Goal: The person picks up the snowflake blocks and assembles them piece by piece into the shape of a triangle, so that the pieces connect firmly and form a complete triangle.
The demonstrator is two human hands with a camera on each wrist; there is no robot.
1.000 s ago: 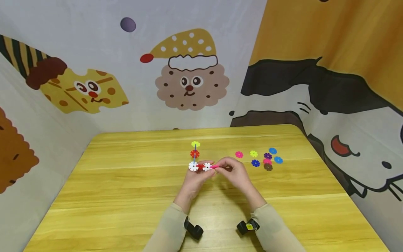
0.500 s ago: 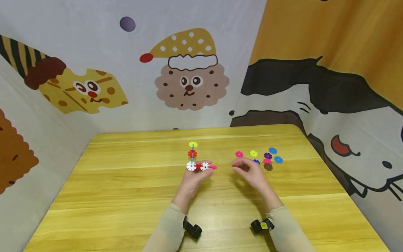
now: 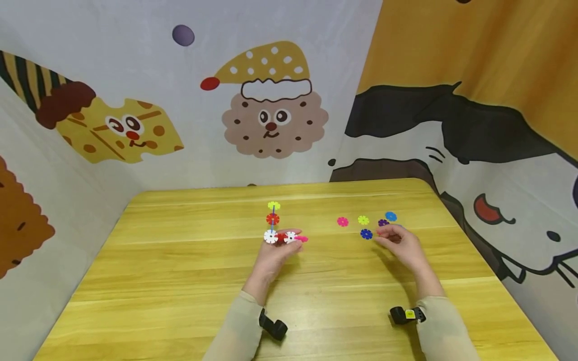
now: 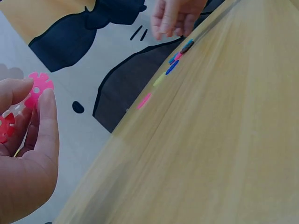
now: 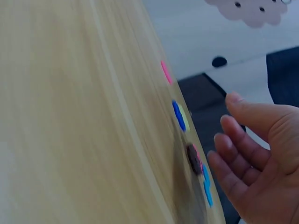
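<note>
Your left hand [image 3: 272, 258] pinches the linked chain [image 3: 271, 236], thumb and fingers closed about its right end, near the end pink disc [image 4: 42, 85]. Your right hand [image 3: 402, 245] is empty just right of the dark blue disc [image 3: 366, 234], thumb and fingers loosely curved with a gap between them; its fingertips look clear of the table [image 3: 180, 281].

The chain sits well to the left of the dark blue disc, bent in an L of notched discs. It looks like thin plastic: very light, stiff in each disc, but probably weak where slots join, so a tug or twist could part it. Keep your hold close to a joint. Loose discs look smooth and flat; take them by the notched rim, edge to edge.

Beyond the dark blue disc lie the lime disc [image 3: 363, 220] and, farther left, the loose pink disc [image 3: 342, 221]. To its right are the purple disc [image 3: 383, 222], the light blue disc [image 3: 391, 216] and the brown disc [image 5: 194, 159].
</note>
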